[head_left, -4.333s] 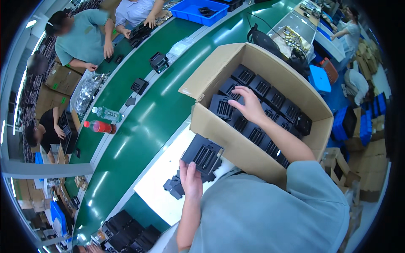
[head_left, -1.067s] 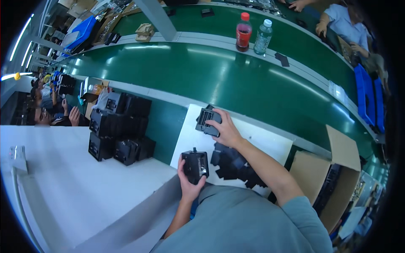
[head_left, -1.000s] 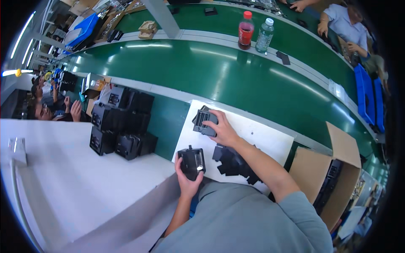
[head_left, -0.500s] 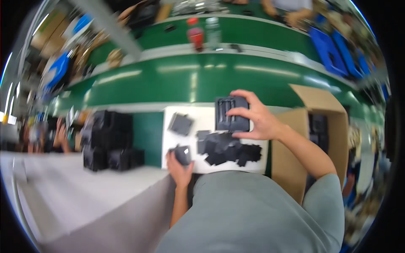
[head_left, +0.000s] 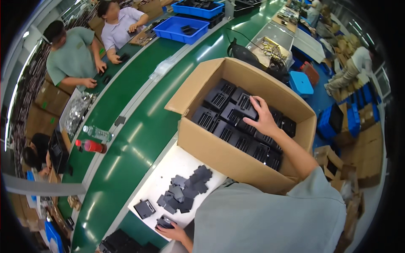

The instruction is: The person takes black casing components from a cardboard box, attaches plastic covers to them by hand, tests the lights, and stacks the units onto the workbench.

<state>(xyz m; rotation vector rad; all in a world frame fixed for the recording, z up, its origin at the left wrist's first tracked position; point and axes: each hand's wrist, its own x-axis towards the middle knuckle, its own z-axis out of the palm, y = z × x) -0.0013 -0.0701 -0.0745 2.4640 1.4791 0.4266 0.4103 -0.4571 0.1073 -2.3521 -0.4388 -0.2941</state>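
Note:
My left hand (head_left: 174, 232) is closed round a small black plastic housing (head_left: 165, 222) at the near edge of a white board (head_left: 145, 185). A similar black housing (head_left: 144, 208) lies flat just beyond it. Thin dark flat pieces (head_left: 185, 189) lie in a loose, overlapping heap on the board. To the right, my right hand (head_left: 265, 120) reaches into an open cardboard box (head_left: 219, 158), thumb and fingers around the end of a black slotted housing (head_left: 244, 101). Several like housings (head_left: 219, 97) sit in rows inside the box.
A long green work surface (head_left: 139, 126) runs beyond the board. Two bottles, one red (head_left: 93, 146) and one clear (head_left: 98, 133), stand near its divider. Black units (head_left: 122, 242) are stacked at the lower left. Co-workers (head_left: 71, 55) work across; a blue tray (head_left: 181, 30) is nearby.
My view has swung right toward the box. My right hand has carried the slotted housing from above the board into the box. The left hand still holds its housing at the board.

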